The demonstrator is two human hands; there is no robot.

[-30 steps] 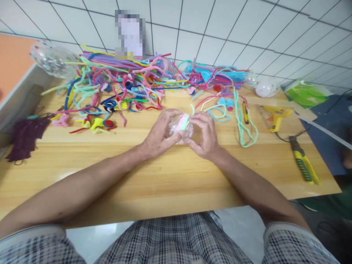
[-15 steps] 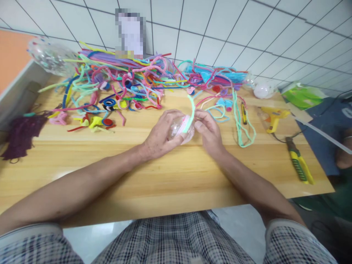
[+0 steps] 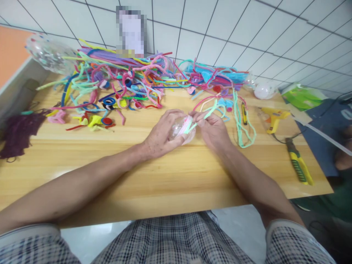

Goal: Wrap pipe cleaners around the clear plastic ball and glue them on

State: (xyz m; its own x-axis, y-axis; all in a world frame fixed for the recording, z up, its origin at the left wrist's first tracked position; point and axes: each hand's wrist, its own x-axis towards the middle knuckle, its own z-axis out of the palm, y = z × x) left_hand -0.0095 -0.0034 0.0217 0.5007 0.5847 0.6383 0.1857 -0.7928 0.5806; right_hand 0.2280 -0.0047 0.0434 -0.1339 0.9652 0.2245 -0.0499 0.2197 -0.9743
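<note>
My left hand (image 3: 162, 136) is wrapped round a clear, rounded ball (image 3: 176, 131) with glitter-like specks, held above the middle of the table. Pink and mint-green fuzzy strips (image 3: 187, 124) lie across the ball's right side. Close against that side, my right hand (image 3: 213, 128) pinches a mint-green fuzzy stem (image 3: 210, 110), whose loose end sticks up to the upper right past the fingers. Exactly where the stem meets the ball is partly covered by the fingertips.
Piled pipe cleaners (image 3: 110, 79) line the table's back. On the right are a mint-green loop (image 3: 239, 135), a yellow glue gun (image 3: 275, 117) and yellow-green pliers (image 3: 298, 165). Purple tassels (image 3: 22, 132) lie left. A person's arm (image 3: 343, 156) shows at the right edge.
The mint-green stem, upright before between my hands, now leans right and passes by my right fingers. My right hand has turned and shifted slightly right; my left hand keeps its hold.
</note>
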